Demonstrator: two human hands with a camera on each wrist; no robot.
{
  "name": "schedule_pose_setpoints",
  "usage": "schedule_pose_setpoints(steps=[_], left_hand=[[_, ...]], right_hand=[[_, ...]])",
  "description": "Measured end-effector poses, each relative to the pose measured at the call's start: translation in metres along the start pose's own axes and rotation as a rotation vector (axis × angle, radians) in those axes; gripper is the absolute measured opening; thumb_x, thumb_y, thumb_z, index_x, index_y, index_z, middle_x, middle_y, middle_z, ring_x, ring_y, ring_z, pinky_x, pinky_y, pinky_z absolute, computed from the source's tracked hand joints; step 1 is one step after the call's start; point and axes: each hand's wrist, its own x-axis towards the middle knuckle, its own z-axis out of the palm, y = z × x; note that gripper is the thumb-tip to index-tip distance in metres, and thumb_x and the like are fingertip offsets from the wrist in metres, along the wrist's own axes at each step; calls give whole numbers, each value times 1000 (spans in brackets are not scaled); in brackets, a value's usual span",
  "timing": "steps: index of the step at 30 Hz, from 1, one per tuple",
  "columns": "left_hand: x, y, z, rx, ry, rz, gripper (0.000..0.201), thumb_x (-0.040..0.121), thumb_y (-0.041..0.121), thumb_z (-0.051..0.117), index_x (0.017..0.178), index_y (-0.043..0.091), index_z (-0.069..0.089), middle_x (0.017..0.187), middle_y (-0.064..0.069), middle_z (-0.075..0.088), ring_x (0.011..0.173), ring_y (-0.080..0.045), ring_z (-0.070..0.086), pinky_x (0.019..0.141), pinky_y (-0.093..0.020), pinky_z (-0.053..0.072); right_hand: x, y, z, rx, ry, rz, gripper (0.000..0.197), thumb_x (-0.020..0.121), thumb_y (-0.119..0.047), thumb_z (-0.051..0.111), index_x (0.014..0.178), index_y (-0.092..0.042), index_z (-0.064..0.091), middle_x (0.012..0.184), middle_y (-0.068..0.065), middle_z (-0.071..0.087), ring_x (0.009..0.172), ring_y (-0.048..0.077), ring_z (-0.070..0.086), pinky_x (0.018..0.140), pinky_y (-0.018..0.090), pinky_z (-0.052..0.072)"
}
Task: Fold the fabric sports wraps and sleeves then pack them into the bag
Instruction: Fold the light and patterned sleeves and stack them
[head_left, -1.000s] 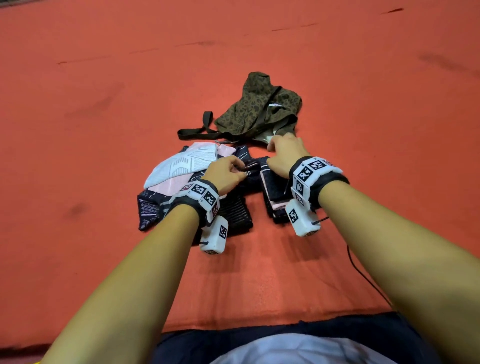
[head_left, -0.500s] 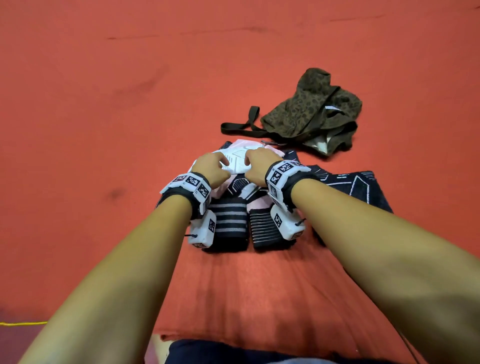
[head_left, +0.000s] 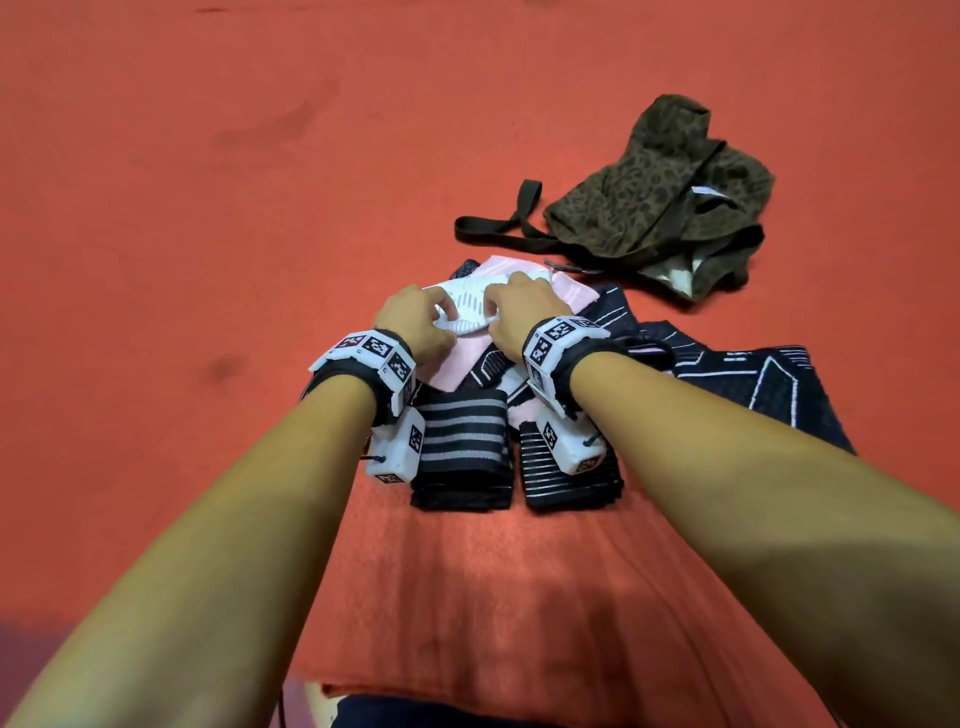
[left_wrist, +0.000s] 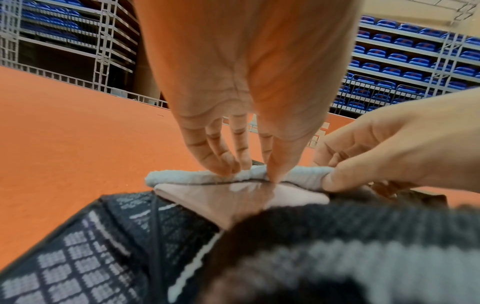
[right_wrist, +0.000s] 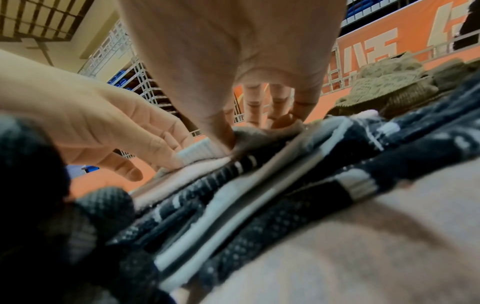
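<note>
One white sleeve (head_left: 470, 312) pinched by both hands, left (head_left: 415, 325) and right (head_left: 522, 312), behind two striped folded wraps (head_left: 462, 452).

Lay piled on the floor (head_left: 208, 156): white sleeve (head_left: 470, 306) on top of pink wrap (head_left: 457, 358), two folded wraps (head_left: 462, 447) nearest, side by side. Sat behind-right, close to pile: bag (head_left: 660, 192). Spread right of pile: dark sleeve (head_left: 769, 384).

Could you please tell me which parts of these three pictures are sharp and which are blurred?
Head view: evenly lit and sharp, the bag clear. Left wrist view: fingers on the white sleeve sharp, near striped fabric blurred. Right wrist view: soft almost throughout, foreground fabric smeared.
</note>
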Motion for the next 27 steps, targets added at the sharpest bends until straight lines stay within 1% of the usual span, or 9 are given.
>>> schedule_pose_setpoints(steps=[2, 5, 8, 10, 13, 15, 20, 23, 27], left_hand=[[-2, 3, -2, 24, 6, 10, 16, 88, 17, 65, 104, 19, 68, 115, -8, 63, 98, -26, 58, 73, -30, 43], [-8, 10, -8, 42, 1, 26, 13, 93, 18, 59, 103, 16, 66, 114, -9, 68, 95, -28, 62, 71, -33, 50], [-19, 21, -18, 20, 32, 48, 7, 95, 25, 60, 98, 18, 61, 108, -6, 69, 87, -23, 59, 63, -29, 42], [-27, 33, -28, -23, 49, 67, 9, 96, 29, 60, 96, 19, 60, 101, -4, 69, 82, -22, 60, 58, -27, 39], [-43, 56, -40, -53, 78, 130, 7, 97, 27, 59, 97, 20, 62, 99, -3, 68, 88, -24, 61, 67, -27, 43], [-53, 74, -40, -42, 111, 187, 7, 95, 26, 59, 98, 20, 63, 100, -2, 69, 90, -23, 60, 71, -27, 40], [-87, 116, -20, -120, 134, 271, 8, 92, 22, 60, 97, 19, 65, 98, 0, 69, 91, -22, 59, 73, -26, 37], [-113, 131, 1, -203, 143, 303, 3, 90, 20, 62, 92, 20, 64, 87, 6, 65, 86, -17, 59, 71, -24, 35], [-145, 136, 29, -255, 71, 360, 4, 87, 19, 63, 89, 21, 65, 82, 7, 66, 76, -15, 61, 73, -26, 45]], right_hand=[[-2, 0, -5, 16, 20, -5, 27, 92, -13, 51, 114, -21, 65, 122, 8, 55, 115, 32, 52, 80, 38, 47], [-9, 0, -16, 31, 26, -9, 26, 92, -13, 52, 114, -22, 64, 123, 6, 60, 114, 28, 55, 75, 33, 42], [-23, -1, -32, 49, 67, -1, 25, 92, -13, 55, 113, -22, 65, 120, 6, 63, 113, 30, 57, 74, 33, 39], [-36, 2, -45, 85, 112, 22, 26, 92, -13, 56, 112, -24, 66, 118, 7, 64, 110, 31, 59, 74, 33, 40], [-58, 13, -62, 146, 178, 71, 27, 91, -13, 54, 111, -27, 67, 118, 7, 65, 105, 33, 61, 75, 33, 43], [-76, 24, -70, 189, 203, 106, 27, 89, -14, 54, 107, -29, 67, 116, 8, 66, 104, 34, 61, 76, 32, 44], [-126, 56, -70, 312, 291, 166, 16, 83, -19, 55, 83, -34, 61, 106, 6, 70, 100, 34, 63, 80, 34, 50], [-161, 74, -60, 355, 320, 146, 14, 83, -20, 56, 84, -31, 64, 101, 3, 72, 98, 30, 63, 85, 37, 52], [-209, 95, -32, 411, 338, 112, 13, 83, -18, 58, 88, -24, 68, 94, -1, 72, 90, 25, 64, 84, 38, 52]])
